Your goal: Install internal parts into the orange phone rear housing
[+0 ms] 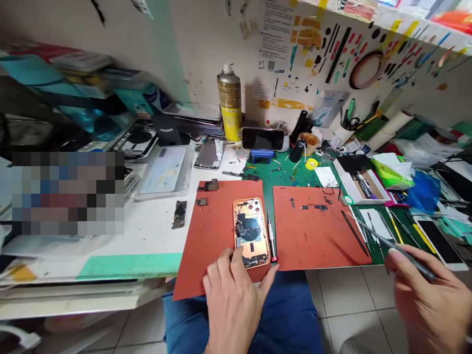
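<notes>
An orange phone housing (262, 243) with its inner parts exposed lies on the left red mat (217, 231). My left hand (236, 285) grips its lower end, fingers at the left side and thumb by the lower right corner. Right beside the housing lies a silver screwdriver (272, 236) with a red end, close to my left thumb. In my right hand (424, 290), raised at the right edge, are dark grey tweezers (405, 256), their thin end pointing left over the tools. A dark, ribbon-like part (241, 228) sits across the housing's left edge.
Small phone parts (315, 208) lie on the right red mat (313, 241). A circuit board (179, 215) rests on the white surface. Behind stand a spray can (229, 105) and a propped phone (263, 139). Several slim tools and a white phone (438, 241) occupy the right side.
</notes>
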